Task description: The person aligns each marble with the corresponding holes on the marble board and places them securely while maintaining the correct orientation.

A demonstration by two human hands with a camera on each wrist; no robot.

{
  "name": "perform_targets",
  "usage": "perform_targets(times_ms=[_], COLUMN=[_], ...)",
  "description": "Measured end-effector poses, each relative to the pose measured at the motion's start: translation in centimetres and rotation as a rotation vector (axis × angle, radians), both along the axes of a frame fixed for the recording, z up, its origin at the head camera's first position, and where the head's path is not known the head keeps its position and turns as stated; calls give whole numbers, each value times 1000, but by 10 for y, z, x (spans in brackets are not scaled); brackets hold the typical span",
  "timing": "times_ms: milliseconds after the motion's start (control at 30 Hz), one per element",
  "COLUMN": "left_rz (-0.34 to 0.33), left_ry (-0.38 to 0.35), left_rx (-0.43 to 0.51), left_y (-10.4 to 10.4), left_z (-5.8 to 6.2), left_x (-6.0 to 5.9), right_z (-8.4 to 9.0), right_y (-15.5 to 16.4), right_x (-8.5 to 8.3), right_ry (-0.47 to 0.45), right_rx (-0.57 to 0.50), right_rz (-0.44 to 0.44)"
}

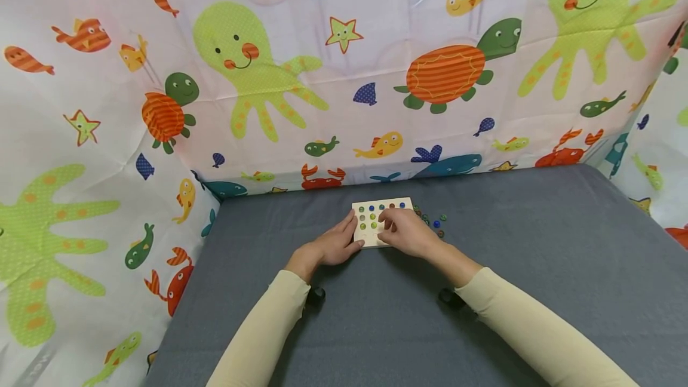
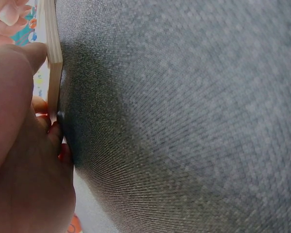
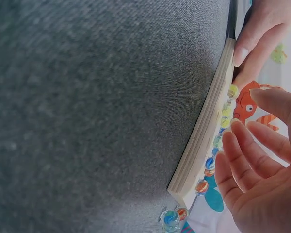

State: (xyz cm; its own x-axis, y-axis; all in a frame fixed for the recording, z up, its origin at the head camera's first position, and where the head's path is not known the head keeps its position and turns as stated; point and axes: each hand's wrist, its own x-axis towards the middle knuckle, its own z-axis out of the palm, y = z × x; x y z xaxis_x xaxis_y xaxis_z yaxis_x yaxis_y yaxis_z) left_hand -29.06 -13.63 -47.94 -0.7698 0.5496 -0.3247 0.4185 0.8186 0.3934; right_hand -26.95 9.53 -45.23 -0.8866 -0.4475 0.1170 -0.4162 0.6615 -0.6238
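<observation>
A pale wooden board (image 1: 371, 239) with rows of round hollows lies on the grey cloth, several glass marbles (image 1: 373, 226) seated in it. At its left side my left hand (image 1: 334, 243) holds the board, fingers along the left edge and thumb at the near left corner. In the left wrist view that thumb presses the layered wooden edge (image 2: 55, 73). Over the board's right half is my right hand (image 1: 409, 232), hiding some hollows. Seen from the right wrist, its fingers (image 3: 254, 158) are loosely bent and apart from the thumb, nothing between them, close above a row of marbles (image 3: 225, 121).
Several loose marbles (image 1: 436, 224) lie on the cloth just right of the board. Grey cloth (image 1: 376, 327) covers the table. A curtain (image 1: 301, 46) printed with sea animals hangs behind it and along both sides.
</observation>
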Motion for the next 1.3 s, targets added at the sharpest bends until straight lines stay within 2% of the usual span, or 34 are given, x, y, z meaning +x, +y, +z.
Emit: perform_targets(times_ms=[233,900,1300], left_rz=[7,-3,-7], left_ry=[12,22,11], left_rx=[-8,-12,-7], left_y=[1,0,-2], left_z=[7,6,-4], left_x=[4,5,-1], right_z=[0,7,4], right_y=[4,23,38], right_x=[3,21,25], right_ry=[-2,28,47], right_rx=[-10,2,-6], right_rz=[2,-30,-22])
